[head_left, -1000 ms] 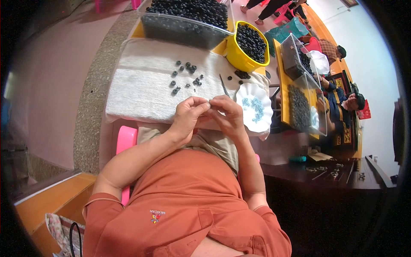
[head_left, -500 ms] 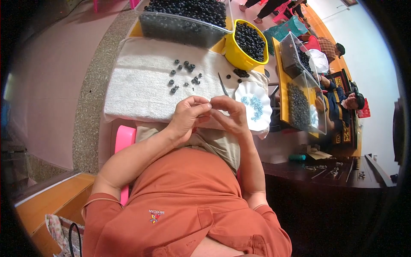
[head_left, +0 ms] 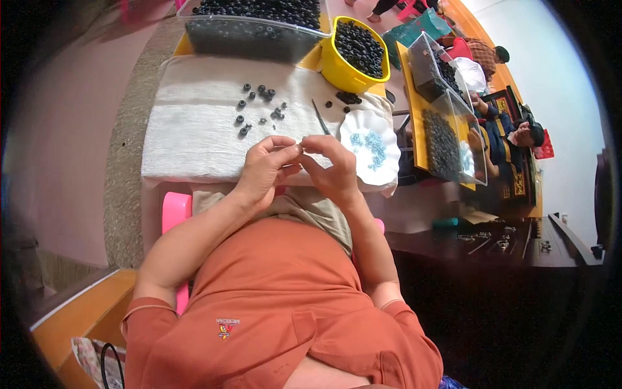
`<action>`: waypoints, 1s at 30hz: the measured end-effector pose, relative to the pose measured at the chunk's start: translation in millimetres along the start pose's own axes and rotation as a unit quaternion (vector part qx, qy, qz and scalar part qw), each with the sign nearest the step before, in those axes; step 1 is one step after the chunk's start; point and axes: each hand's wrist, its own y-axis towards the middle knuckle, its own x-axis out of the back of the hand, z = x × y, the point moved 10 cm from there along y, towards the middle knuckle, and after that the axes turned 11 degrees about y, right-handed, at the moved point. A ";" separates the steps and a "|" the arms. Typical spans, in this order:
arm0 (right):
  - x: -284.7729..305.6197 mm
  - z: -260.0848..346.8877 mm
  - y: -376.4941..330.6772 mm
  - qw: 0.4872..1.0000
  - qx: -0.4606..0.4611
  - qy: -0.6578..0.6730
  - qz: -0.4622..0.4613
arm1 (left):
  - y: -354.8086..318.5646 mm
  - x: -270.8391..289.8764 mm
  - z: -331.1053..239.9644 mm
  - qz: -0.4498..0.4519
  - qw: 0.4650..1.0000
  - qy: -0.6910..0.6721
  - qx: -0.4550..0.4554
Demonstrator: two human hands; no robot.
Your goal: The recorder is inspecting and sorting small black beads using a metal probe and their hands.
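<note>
Holding thumb and forefinger of left hand (head_left: 262, 170) and right hand (head_left: 333, 167) nearly tip to tip, seemingly clamped on a piece too hidden to identify, probably for steadiness, with black beads (head_left: 240, 119) at ten o'clock and white dish (head_left: 390, 133) at three, presumably for easy reach.

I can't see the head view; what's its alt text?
A person's left hand and right hand hold fingertips close together by a white cloth; anything pinched is too small to tell. Small black pieces lie on the cloth, with a yellow tub of more behind and a white plate of pale blue bits at right.
</note>
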 end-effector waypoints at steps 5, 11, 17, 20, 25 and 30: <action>-1.7 12.4 -5.2 0.994 0.066 -0.077 -0.030 | -0.4 1.5 1.1 -0.018 1.000 -0.024 -0.003; -1.5 31.5 -11.4 0.983 0.124 -0.118 -0.066 | 1.6 1.7 6.5 -0.013 0.999 -0.035 -0.012; 34.1 27.5 -14.4 0.977 0.094 -0.182 -0.053 | 1.3 4.9 0.2 -0.022 0.999 -0.039 -0.023; 74.4 -8.6 -20.3 0.975 -0.020 -0.217 -0.047 | 0.4 3.3 1.2 -0.021 0.999 -0.026 -0.019; 95.1 -48.6 -26.1 0.931 -0.145 -0.327 0.070 | -0.9 2.9 1.1 -0.028 0.999 -0.009 -0.016; 92.7 -60.4 -26.3 0.924 -0.139 -0.341 0.103 | -0.8 1.4 0.9 -0.026 0.999 -0.007 -0.018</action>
